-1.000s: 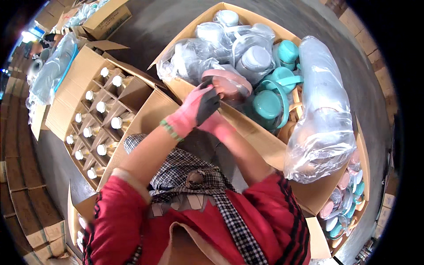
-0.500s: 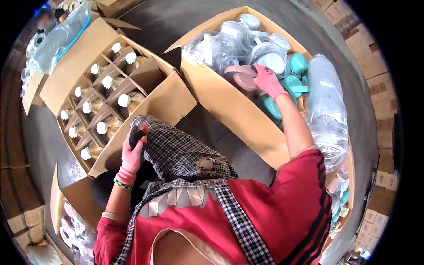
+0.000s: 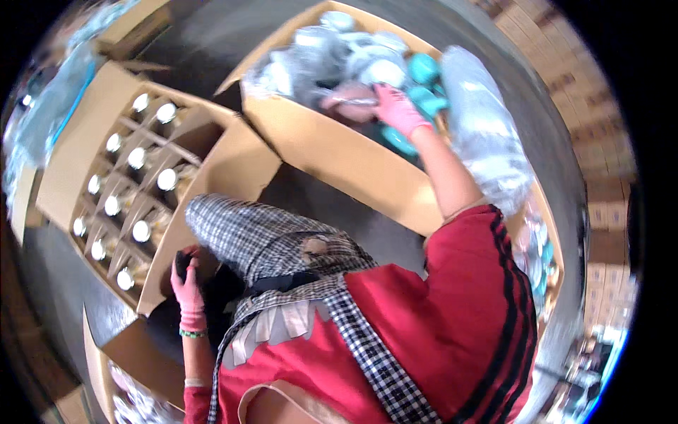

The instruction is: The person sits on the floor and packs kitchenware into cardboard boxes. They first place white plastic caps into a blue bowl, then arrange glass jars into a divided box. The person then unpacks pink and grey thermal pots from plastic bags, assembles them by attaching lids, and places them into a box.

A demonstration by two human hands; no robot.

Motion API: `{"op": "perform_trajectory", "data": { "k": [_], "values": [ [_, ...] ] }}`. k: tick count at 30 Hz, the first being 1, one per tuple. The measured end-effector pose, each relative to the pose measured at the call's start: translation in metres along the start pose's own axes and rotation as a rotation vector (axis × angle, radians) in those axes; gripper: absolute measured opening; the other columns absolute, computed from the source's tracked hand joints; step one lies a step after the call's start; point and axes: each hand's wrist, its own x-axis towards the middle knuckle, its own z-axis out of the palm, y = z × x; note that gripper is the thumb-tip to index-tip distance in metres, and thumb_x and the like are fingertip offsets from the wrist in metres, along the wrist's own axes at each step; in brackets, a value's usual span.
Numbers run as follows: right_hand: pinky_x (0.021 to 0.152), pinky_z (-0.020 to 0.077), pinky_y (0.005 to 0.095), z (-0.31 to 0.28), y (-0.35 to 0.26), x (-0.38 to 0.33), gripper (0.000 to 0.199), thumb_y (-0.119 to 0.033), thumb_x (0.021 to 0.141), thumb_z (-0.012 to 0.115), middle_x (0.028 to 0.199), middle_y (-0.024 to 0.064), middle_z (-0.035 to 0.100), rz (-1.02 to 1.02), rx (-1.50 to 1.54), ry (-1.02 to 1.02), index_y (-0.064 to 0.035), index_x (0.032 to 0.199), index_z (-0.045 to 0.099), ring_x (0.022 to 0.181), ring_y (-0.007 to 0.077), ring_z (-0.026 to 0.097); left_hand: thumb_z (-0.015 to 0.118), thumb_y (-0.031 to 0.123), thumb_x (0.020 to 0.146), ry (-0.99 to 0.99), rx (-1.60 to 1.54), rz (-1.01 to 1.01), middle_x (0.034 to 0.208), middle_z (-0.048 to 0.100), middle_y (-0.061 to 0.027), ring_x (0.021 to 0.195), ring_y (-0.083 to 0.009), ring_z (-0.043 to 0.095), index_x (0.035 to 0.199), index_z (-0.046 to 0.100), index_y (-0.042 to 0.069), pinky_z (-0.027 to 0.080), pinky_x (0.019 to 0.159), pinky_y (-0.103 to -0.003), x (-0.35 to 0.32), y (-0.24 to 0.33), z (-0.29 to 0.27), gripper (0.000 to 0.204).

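In a pink glove with dark fingertips, my right hand point(image 3: 397, 111) reaches into a large open carton point(image 3: 339, 152). Its fingers close on the edge of a rounded pink plastic piece point(image 3: 351, 106), apparently a lid, partly wrapped in clear film. Teal plastic lids point(image 3: 424, 69) lie just right of that hand, and a white lid point(image 3: 385, 73) sits beyond it. My left hand point(image 3: 186, 283), also gloved pink with a dark palm, hangs beside my checkered knee, near the bottle carton. Its fingers are loosely bent, and I see nothing in them.
A divided carton point(image 3: 205, 205) on the left holds several bottles with white caps point(image 3: 167, 179). A long bundle in clear plastic point(image 3: 487, 127) lies along the right carton edge. Another open carton point(image 3: 141, 360) with bagged pieces stands at lower left. Stacked boxes point(image 3: 565, 92) line the right.
My left hand has dropped from above my knee to beside it. My right hand stays at the pink piece. The whole view has shifted, with the cartons now farther left and higher.
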Motion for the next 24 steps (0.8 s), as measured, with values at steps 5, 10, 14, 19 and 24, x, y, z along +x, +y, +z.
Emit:
{"op": "perform_trajectory", "data": {
  "k": [5,10,14,19,24],
  "values": [
    [0.087,0.0351,0.0439,-0.035,-0.07,-0.141,0.049,-0.028,0.071,0.061,0.11,0.0192,0.043,-0.167,0.04,0.329,-0.0027,0.11,0.045,0.104,0.0356,0.04,0.045,0.006,0.081,-0.027,0.054,-0.085,0.1,0.055,-0.0071,0.096,-0.0148,0.049,0.105,0.051,-0.003,0.037,0.086,-0.027,-0.002,-0.012,-0.009,0.025],
    [0.089,0.0334,0.042,-0.037,-0.03,-0.24,0.085,-0.032,0.057,0.075,0.111,0.0222,0.038,0.533,0.253,0.668,0.0028,0.12,0.03,0.105,0.0364,0.038,0.045,0.004,0.083,0.0,0.042,-0.231,0.097,0.055,-0.0069,0.088,-0.014,0.052,0.106,0.049,-0.003,0.041,0.081,-0.026,-0.009,-0.053,-0.008,0.025],
    [0.086,0.0372,0.0393,-0.023,-0.012,-0.239,0.076,-0.039,0.062,0.07,0.111,0.0251,0.043,0.741,0.018,0.506,0.007,0.113,0.037,0.104,0.0359,0.044,0.048,0.005,0.082,-0.209,-0.06,-0.192,0.093,0.055,-0.0045,0.084,-0.0126,0.051,0.102,0.051,-0.001,0.041,0.077,-0.024,-0.005,-0.048,0.016,0.022],
    [0.075,0.0436,0.0394,0.009,0.06,-0.223,0.03,-0.022,0.075,0.054,0.087,0.0224,0.058,0.813,0.307,0.55,0.004,0.09,0.055,0.085,0.0364,0.056,0.053,0.009,0.081,-0.237,0.087,-0.001,0.095,0.057,-0.0068,0.088,-0.0142,0.052,0.104,0.051,-0.002,0.04,0.08,-0.026,-0.02,-0.044,0.03,0.026],
    [0.068,0.0427,0.0339,-0.18,0.021,-0.156,0.03,-0.024,0.083,0.052,0.076,0.0167,0.059,0.346,0.248,1.154,0.0049,0.085,0.056,0.07,0.0256,0.056,0.049,0.006,0.08,-0.104,0.108,0.032,0.086,0.056,-0.0063,0.079,-0.0139,0.051,0.095,0.053,-0.001,0.041,0.073,-0.026,-0.034,-0.032,0.005,0.017]
  ]
}}
